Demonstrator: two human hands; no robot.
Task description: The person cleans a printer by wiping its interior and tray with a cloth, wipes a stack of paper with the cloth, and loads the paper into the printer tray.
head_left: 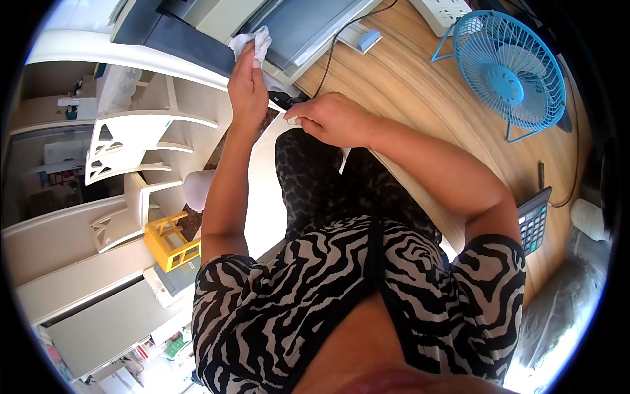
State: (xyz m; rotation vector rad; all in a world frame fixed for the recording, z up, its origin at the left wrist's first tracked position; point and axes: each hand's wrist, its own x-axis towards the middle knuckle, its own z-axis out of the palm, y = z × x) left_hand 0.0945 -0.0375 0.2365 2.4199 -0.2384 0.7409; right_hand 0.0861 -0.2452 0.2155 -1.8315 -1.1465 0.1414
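Taking the middle of the view as the clock's centre, a tall white shelving unit with curved brackets and openwork panels (131,125) stands between nine and ten o'clock, and a pale brown wood-grain desk (387,72) spreads from twelve round past three. At twelve o'clock sits a boxy machine with blue-grey panels and an off-white casing (315,29), cut off by the top of the view. A yellow open-framed stool-like piece (159,248) is between eight and nine, and a bright blue wire-caged fan (505,84) stands on the desk at two. A white multi-socket power strip (436,13) lies at one, just beside the fan, and a dark calculator with rows of keys (535,223) is at three. The left hand (249,95) reaches toward eleven o'clock, its fingers fairly straight and close together, gripping a crumpled white cloth (261,41) that is bunched around the fingertips at the machine's edge. The right hand (338,121), at twelve and nearer the centre, has its fingers curled beside the desk's edge; whether they hold anything I cannot tell. A small blue-and-white block (369,41) lies between twelve and one, and a thin black cord (328,64) runs down past it toward the right hand.
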